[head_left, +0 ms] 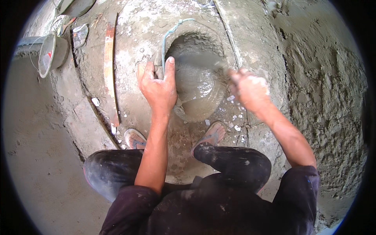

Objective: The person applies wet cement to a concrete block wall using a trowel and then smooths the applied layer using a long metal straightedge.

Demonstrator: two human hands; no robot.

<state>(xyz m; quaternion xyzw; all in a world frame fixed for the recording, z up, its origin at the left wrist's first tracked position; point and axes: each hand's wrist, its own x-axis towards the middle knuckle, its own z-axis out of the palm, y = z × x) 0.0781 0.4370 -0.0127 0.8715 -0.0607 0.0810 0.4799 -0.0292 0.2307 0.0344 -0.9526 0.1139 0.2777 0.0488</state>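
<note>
A round bucket (203,28), caked in grey, stands on the ground in front of me with a light blue cord (172,30) along its far left rim. Wet grey mortar (199,86) lies inside, glossy near the middle. My left hand (158,84) grips the bucket's left rim, thumb on top and fingers curled at the outer side. In my right hand (250,88), closed and partly smeared by motion, is the handle end of a trowel. The trowel's blurred grey blade (197,60) reaches left across the bucket's opening, over the mortar.
Left of the bucket lies a long wooden strip (109,66). Farther left a smaller bucket (58,53) leans on its side, near a clear plastic cup (80,35). Rough wet mortar (321,102) covers the right side. My sandalled feet (211,135) are close to the bucket.
</note>
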